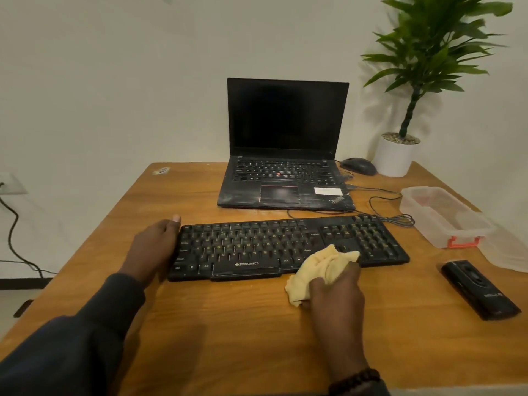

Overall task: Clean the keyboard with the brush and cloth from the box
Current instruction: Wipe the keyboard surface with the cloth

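A black keyboard [257, 244] lies across the middle of the wooden table [228, 324]. My left hand [155, 245] rests against its left end, fingers fairly straight, thumb up at the back corner. My right hand [335, 292] grips a bunched yellow cloth [317, 267] that sits on the keyboard's front edge, right of the space bar. A clear plastic box [445, 221] with an orange latch stands at the right. A black brush-like tool [480, 290] lies at the front right of the table.
An open black laptop [285, 144] stands behind the keyboard. A black mouse [358, 166] and a potted plant [397, 155] sit at the back right. Cables [383, 207] run between laptop, keyboard and box. A wall socket with a cord [11, 224] is at the left.
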The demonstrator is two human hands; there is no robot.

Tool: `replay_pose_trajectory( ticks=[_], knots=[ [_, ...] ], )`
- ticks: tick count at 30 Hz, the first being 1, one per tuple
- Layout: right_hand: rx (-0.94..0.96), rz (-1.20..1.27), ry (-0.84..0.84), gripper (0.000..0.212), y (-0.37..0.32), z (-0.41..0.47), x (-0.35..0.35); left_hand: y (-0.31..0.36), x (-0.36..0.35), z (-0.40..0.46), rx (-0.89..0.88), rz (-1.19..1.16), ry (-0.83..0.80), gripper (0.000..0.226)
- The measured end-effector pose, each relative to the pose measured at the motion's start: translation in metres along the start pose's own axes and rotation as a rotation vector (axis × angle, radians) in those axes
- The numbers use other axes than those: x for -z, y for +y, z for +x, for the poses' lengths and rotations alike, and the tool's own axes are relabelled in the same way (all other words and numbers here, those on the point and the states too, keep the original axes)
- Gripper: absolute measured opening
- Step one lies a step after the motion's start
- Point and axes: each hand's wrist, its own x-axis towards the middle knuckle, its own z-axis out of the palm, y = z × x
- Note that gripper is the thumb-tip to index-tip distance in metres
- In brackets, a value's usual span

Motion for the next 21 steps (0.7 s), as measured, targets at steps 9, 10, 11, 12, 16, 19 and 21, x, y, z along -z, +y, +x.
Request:
replay_pose_trajectory(
  ticks=[9, 10, 11, 12, 16, 19, 21],
  knots=[
    [0.241, -0.083, -0.168, 0.043, -0.034, -0.06, -0.074, 0.007, -0.001, -0.002, -0.055, 0.123, -0.007, 0.047],
    [0.254, -0.082, -0.166, 0.043, -0.038, -0.066, -0.083, 0.006, -0.002, -0.002, -0.067, 0.135, 0.005, 0.049],
    [0.267, -0.083, -0.164, 0.043, -0.041, -0.069, -0.091, 0.005, -0.003, -0.002, -0.078, 0.15, 0.018, 0.052],
    [0.28, -0.091, -0.176, 0.043, -0.044, -0.072, -0.098, 0.005, -0.003, -0.002, -0.082, 0.168, 0.03, 0.054],
    [0.348, -0.073, -0.327, 0.041, -0.054, -0.068, -0.12, 0.001, -0.004, 0.002, -0.009, 0.094, -0.044, 0.06],
    [0.454, 0.058, -0.459, 0.045, -0.065, -0.05, -0.121, -0.01, 0.004, 0.001, 0.098, -0.18, -0.096, 0.069],
    [0.5, 0.19, -0.536, 0.045, -0.081, -0.03, -0.116, -0.017, 0.007, -0.003, 0.212, -0.439, -0.116, 0.068]
  ],
)
